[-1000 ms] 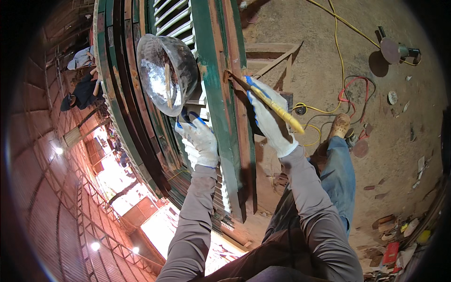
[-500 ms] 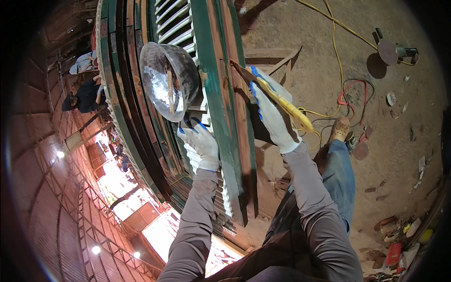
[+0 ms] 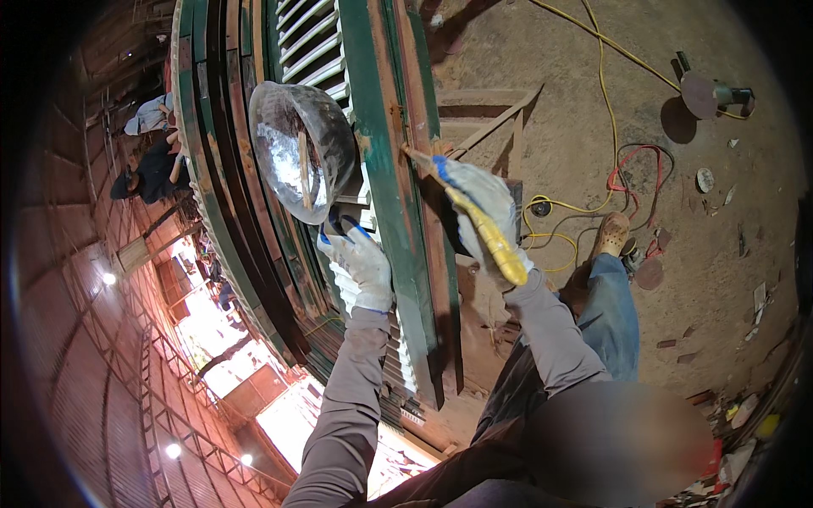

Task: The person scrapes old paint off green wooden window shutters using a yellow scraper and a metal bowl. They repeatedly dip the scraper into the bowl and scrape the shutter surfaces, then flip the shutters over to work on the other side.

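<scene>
My left hand (image 3: 360,264), in a white work glove with blue trim, grips the near rim of a grey, shiny bowl (image 3: 337,140). The bowl is tilted, with a thin wooden stick (image 3: 303,165) and brownish residue inside. My right hand (image 3: 484,190), gloved alike, is closed round the yellow handle of a putty knife (image 3: 491,237). Its narrow-looking blade is at the edge of a green-painted wooden frame (image 3: 381,140), where bare brown wood shows; whether it touches is hard to tell. White louvre slats (image 3: 309,42) lie along the frame, partly behind the bowl.
More green and brown boards (image 3: 233,135) stand on the left. On the dirt floor at right lie an angle grinder (image 3: 716,97), a yellow cable (image 3: 611,102), a red cord (image 3: 635,148) and scraps. Two people (image 3: 152,169) are at the far left. A blurred patch covers the lower right.
My right hand has turned the putty knife, so its blade now looks narrower, and its tip has moved down along the frame. The bowl has shifted slightly.
</scene>
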Demonstrator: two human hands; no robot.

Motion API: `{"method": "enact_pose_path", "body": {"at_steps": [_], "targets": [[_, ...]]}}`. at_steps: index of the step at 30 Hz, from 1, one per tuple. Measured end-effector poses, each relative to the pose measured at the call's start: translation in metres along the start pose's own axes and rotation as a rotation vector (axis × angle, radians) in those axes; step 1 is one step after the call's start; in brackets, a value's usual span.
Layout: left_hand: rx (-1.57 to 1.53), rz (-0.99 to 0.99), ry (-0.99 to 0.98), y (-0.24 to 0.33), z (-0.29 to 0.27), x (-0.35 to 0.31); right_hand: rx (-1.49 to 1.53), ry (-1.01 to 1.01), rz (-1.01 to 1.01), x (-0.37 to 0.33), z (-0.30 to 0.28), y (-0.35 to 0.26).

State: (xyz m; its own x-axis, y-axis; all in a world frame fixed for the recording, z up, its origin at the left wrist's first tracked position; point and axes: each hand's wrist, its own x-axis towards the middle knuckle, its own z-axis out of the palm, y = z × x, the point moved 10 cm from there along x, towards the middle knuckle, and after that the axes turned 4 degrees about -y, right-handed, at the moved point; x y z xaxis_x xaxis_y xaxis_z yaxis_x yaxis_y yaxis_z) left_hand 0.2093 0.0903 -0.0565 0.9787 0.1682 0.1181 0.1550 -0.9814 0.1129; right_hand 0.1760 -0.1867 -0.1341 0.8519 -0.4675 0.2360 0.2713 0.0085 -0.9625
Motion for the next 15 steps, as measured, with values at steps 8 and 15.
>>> {"method": "enact_pose_path", "body": {"at_steps": [8, 15], "targets": [[-0.007, -0.01, 0.023, -0.007, 0.003, 0.003, 0.072, 0.051, -0.285, 0.038, 0.013, 0.0], [0.02, 0.025, -0.001, -0.022, 0.003, -0.001, 0.181, 0.001, -0.134, 0.028, 0.0, 0.011]]}}
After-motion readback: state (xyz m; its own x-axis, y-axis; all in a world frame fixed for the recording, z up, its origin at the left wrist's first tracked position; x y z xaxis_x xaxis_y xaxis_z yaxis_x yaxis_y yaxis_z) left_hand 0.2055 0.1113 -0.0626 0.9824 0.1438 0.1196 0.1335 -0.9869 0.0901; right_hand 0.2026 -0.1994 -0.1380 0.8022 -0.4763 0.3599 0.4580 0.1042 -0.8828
